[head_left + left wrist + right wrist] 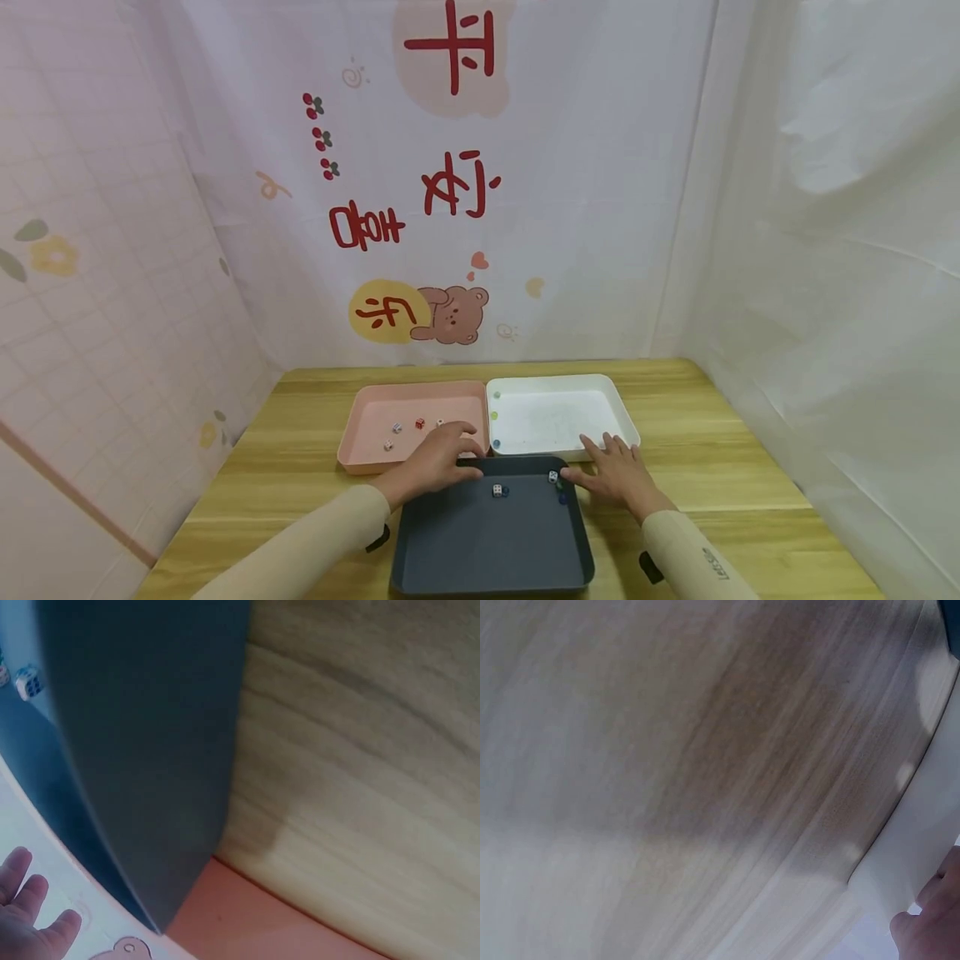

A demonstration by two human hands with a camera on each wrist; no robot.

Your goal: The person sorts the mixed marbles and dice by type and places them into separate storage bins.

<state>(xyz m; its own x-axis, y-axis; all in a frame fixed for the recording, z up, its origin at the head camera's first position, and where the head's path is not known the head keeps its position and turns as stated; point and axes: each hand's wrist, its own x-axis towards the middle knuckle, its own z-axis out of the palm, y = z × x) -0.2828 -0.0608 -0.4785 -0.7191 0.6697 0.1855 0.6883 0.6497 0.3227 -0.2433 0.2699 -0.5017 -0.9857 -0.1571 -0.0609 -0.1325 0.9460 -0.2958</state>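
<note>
My left hand [442, 460] hovers with loosely bent fingers over the far-left corner of the dark grey tray [491, 550] and the near edge of the pink tray [351, 442]. Nothing shows in its grasp. In the dark tray lie a white die [497, 491] beside a small dark blue marble-like piece [506, 492]. Another white die [552, 477] sits at the far-right corner with a dark blue piece [562, 498]. My right hand [615, 473], fingers spread, is at that corner, its thumb close to the die and its fingertips by the white tray [622, 410].
Inside the pink tray are several dice, among them a red die [420, 423] and a white die [387, 446]. Small round pieces line the white tray's left side: a yellow-green piece [494, 415] and a blue piece [497, 443]. Printed curtains surround the wooden table [697, 500].
</note>
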